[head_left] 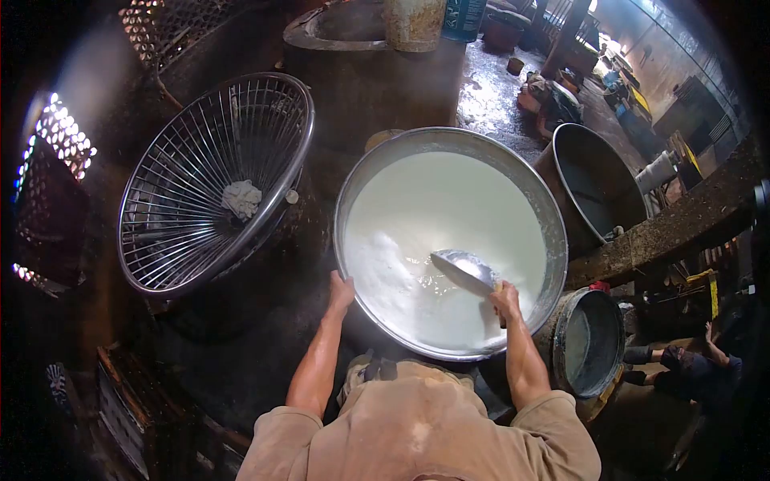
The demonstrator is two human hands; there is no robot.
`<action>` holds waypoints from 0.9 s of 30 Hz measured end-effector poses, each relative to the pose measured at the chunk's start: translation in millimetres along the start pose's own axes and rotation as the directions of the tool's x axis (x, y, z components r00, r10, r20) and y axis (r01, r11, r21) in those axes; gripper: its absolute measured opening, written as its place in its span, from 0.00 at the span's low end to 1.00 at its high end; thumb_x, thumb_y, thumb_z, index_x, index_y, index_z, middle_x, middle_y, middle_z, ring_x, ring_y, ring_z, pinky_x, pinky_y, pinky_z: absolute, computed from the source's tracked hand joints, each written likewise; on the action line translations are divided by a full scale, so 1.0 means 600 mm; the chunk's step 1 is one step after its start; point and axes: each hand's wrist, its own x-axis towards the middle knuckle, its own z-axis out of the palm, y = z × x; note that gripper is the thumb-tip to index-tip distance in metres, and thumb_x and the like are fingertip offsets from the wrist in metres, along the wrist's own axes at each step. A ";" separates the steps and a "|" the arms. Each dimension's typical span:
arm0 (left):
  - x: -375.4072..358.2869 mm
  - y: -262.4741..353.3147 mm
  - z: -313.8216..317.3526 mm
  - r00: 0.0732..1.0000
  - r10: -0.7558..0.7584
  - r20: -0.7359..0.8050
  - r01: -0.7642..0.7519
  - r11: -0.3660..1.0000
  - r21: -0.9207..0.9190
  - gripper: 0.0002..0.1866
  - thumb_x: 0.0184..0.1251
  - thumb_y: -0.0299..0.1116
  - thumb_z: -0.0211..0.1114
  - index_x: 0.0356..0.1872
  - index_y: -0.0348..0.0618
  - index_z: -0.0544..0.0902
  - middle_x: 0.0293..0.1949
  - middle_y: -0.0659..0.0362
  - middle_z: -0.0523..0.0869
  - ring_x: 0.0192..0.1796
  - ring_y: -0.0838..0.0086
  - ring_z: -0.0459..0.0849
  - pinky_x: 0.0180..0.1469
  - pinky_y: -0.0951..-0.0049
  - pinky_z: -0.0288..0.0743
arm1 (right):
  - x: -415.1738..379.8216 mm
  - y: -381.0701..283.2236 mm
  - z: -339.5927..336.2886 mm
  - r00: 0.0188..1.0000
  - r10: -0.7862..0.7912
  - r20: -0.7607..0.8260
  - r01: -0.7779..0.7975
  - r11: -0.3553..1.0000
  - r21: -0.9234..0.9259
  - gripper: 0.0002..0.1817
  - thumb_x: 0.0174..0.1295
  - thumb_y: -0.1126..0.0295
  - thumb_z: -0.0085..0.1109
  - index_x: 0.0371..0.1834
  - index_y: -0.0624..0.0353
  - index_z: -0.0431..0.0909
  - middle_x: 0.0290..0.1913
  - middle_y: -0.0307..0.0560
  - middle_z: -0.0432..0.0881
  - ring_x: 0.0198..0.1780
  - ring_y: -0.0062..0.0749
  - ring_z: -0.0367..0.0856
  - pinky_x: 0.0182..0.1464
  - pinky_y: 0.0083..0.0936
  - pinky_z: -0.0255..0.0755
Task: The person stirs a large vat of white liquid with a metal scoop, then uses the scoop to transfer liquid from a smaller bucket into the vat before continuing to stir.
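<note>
So we've got our left hand point(341, 290) resting on the near-left rim of the big metal basin point(553, 232), fingers wrapped over the edge, holding nothing else. Our right hand point(505, 301) is closed tight around the handle of a metal ladle point(464, 268), whose bowl sits just at the surface of the white liquid point(441, 208) filling the basin, a bit right of the middle. There's a foamy patch point(381, 268) on the near-left side of the liquid. Left of the basin we see a tilted wire basket point(160, 192) with a crumpled white cloth point(241, 198) inside. To the right sit a dark empty pot point(597, 184) and a smaller round container point(589, 341). Another person point(694, 369) is crouched at far right.
</note>
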 end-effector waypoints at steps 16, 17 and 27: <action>0.024 -0.048 0.002 0.993 0.043 0.108 -0.038 0.998 -0.046 0.24 0.58 0.32 0.59 0.52 0.29 0.65 0.46 0.39 0.76 0.51 0.54 0.76 0.53 0.63 0.67 | -0.181 -0.087 0.140 0.966 0.034 0.255 -0.052 0.997 0.063 0.18 0.43 0.74 0.56 0.41 0.64 0.74 0.18 0.44 0.74 0.15 0.26 0.73 0.16 0.25 0.70; 0.021 -0.043 0.000 0.992 0.041 0.120 -0.031 0.996 -0.078 0.23 0.58 0.32 0.60 0.50 0.29 0.66 0.44 0.40 0.77 0.49 0.55 0.77 0.51 0.62 0.68 | -0.193 -0.101 0.138 0.964 0.044 0.263 -0.066 0.995 0.076 0.18 0.43 0.74 0.56 0.41 0.64 0.74 0.18 0.44 0.74 0.15 0.26 0.72 0.16 0.25 0.69; 0.020 -0.048 0.001 0.986 0.127 0.105 -0.117 0.988 -0.101 0.15 0.57 0.31 0.61 0.41 0.33 0.69 0.31 0.49 0.80 0.35 0.59 0.81 0.38 0.60 0.71 | -0.190 -0.250 0.034 0.934 -0.128 0.333 0.115 0.992 0.060 0.31 0.42 0.79 0.58 0.56 0.61 0.69 0.20 0.44 0.74 0.15 0.25 0.71 0.15 0.25 0.69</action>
